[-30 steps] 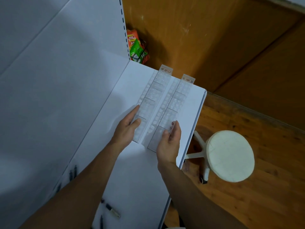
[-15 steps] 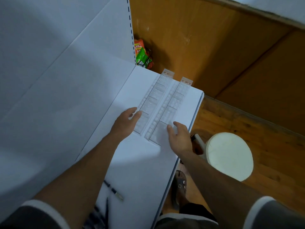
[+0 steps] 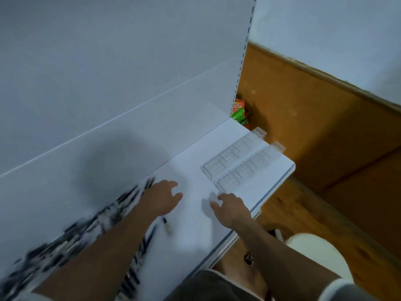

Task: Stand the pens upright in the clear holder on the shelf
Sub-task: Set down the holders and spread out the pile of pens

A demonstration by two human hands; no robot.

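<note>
White shelf against a white back panel carries the clear holder, two long strips lying side by side at its far right end. Blurred dark pens lie heaped along the back at the near left. Between them, the left hand and right hand sit low over the shelf, each grip loosely spread and holding nothing.
</note>
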